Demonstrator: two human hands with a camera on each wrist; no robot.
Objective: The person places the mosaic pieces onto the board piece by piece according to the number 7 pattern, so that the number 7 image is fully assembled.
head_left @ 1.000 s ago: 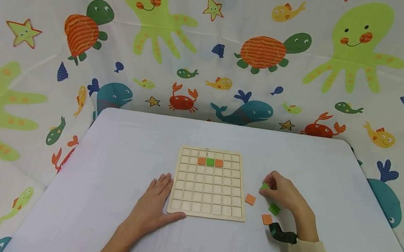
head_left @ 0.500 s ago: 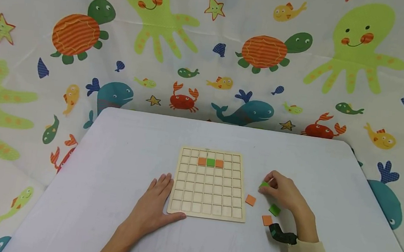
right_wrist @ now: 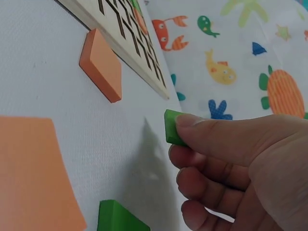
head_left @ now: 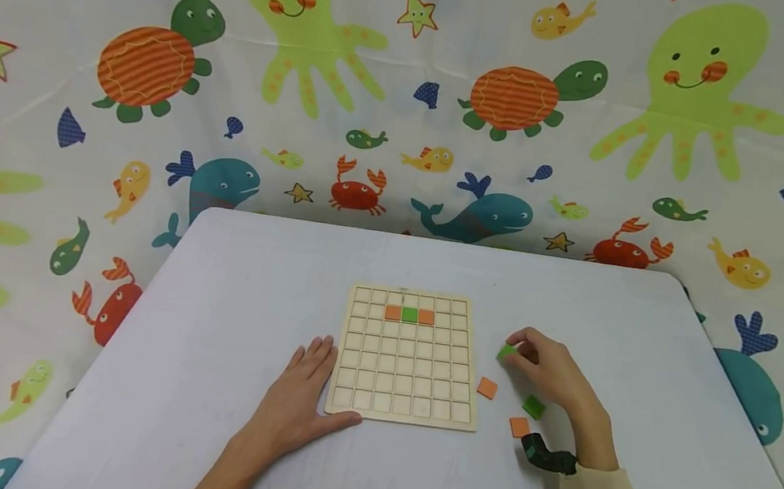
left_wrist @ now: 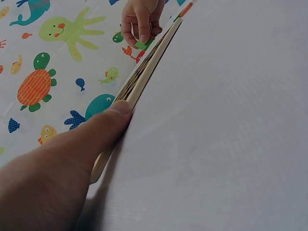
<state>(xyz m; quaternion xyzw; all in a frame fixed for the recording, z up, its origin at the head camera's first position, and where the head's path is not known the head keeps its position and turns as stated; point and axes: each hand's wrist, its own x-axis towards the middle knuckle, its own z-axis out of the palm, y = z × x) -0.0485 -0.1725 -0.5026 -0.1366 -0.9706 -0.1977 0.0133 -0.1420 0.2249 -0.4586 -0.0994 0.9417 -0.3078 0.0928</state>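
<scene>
A wooden grid board (head_left: 406, 365) lies on the table, with an orange, a green and another orange square tile side by side in its second row from the back. My left hand (head_left: 298, 399) rests flat at the board's left front corner, fingers straight, the thumb along the front edge. Right of the board, my right hand (head_left: 548, 367) pinches a green tile (right_wrist: 174, 126) between thumb and fingers, held above the table in the right wrist view. Below that hand lie a loose green tile (head_left: 533, 407) and two orange tiles, one (head_left: 487, 388) close to the board, the other (head_left: 519, 428) nearer the wrist.
A white-covered table (head_left: 272, 279) spreads around the board. Behind it hangs a curtain (head_left: 406, 117) printed with sea animals. A black wrist strap (head_left: 548, 456) sits on the right wrist, close to the front orange tile.
My right hand has shifted the pinched green tile slightly left and away from me, and more of the tile shows. The left hand and the board have stayed in place.
</scene>
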